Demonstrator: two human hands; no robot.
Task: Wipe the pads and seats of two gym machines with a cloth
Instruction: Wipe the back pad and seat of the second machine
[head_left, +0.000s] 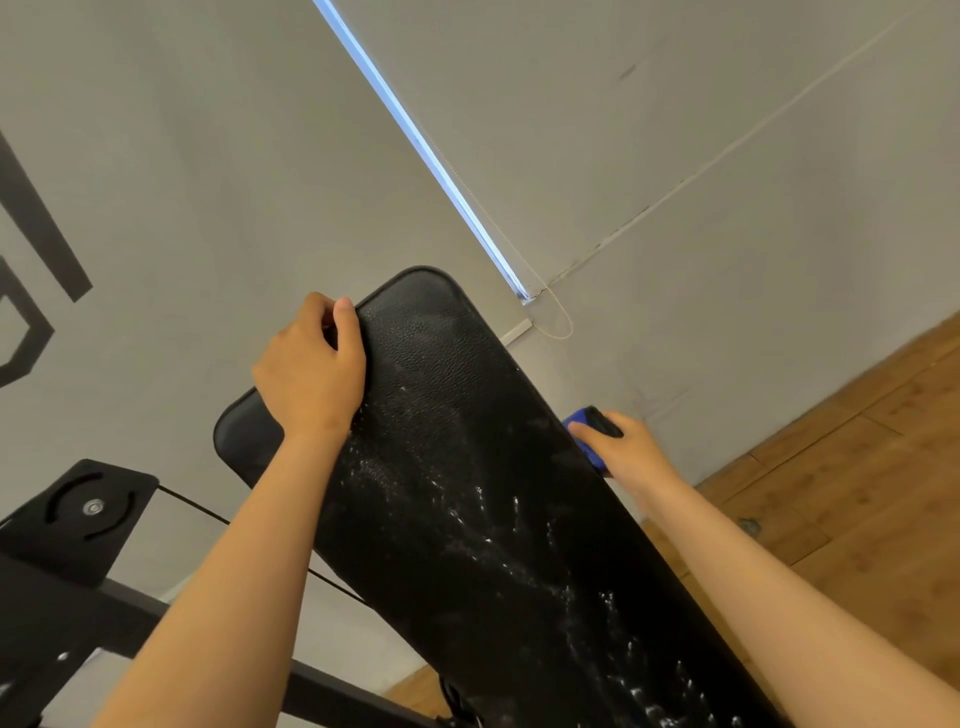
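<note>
A long black padded backrest (467, 467) of a gym machine runs from the upper middle to the lower right, with white wet streaks across its surface. My left hand (311, 371) grips the pad's upper left edge, thumb on the face and fingers behind. My right hand (623, 447) is at the pad's right edge, closed on a blue cloth (584, 426) with a dark part showing; most of the cloth is hidden behind the pad and fingers.
The machine's black steel frame and a bracket plate (83, 514) sit at the lower left, with a thin cable running under the pad. A grey wall with a light strip (415, 140) stands behind. Wooden floor (857, 467) lies at the right.
</note>
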